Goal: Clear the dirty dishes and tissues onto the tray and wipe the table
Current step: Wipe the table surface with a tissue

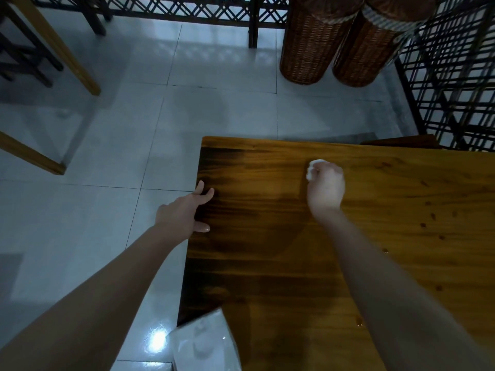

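— Edges and open room?

— The left and far edges of the wooden tabletop [375,236] are in view and meet at a corner. Open white floor tiles [107,156] are noted to the left and beyond. Two wicker baskets [308,49] and a dark lattice screen [455,89] are recorded past the far edge, towards the right. A white tissue pack [203,341], blurred, is seen at the near left edge.

— The grips?

— The left grip [184,212] is laid open on the left edge, with straight fingers on the wood and the thumb flat on top. The right grip [325,187] is curled tight round a white tissue wad [312,168], which is held down near the far edge and well apart from the left grip.

— Heading and long axis of the wad?

— It shows at the far side of the fist, towards the far edge. It is crumpled, and no long axis can be told.

— Surface?

— Small wet spots [359,322] are noted beside the right forearm.
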The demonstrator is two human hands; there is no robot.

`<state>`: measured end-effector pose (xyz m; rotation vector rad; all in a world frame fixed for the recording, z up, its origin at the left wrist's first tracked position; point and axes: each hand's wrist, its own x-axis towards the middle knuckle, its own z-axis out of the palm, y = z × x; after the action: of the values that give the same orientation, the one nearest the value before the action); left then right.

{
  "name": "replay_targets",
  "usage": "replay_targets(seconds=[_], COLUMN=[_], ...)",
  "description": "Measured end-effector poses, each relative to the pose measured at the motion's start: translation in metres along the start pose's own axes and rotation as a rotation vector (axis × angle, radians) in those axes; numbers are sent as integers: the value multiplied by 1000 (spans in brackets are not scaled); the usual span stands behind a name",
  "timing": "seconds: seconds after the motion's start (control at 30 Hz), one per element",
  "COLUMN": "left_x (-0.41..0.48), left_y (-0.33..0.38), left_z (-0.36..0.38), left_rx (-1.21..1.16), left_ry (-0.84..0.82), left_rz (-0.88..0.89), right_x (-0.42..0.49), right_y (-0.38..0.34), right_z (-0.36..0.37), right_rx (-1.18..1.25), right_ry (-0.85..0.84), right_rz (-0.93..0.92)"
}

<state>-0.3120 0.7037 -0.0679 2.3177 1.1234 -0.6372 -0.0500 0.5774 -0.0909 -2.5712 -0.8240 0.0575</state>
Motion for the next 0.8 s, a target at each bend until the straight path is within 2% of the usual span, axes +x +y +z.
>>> replay_targets(seconds=[0.17,0.27,0.43,0.57,0.7,0.8], left_x=[1,-3,-5,-5,-10,-23], left_y=[1,5,7,10,12,13], left_z=[-1,-2,-3,-6,-1,8], left_rx=[32,60,87,160,176,97], left_ry=[-28,-19,-14,-16,6,65], left_rz=[-12,-21,-24,-25,17,79], right_x=[-61,-63,-30,-19,-38,-55], right_y=[-29,-20,20,55,35,26], right_z=[26,21,-11,-17,-23,-24], right_rx=[60,59,65,71,64,48], right_ry=[-143,-145,3,9,5,-87], right_rz=[-349,-435,-146,21,2,-60])
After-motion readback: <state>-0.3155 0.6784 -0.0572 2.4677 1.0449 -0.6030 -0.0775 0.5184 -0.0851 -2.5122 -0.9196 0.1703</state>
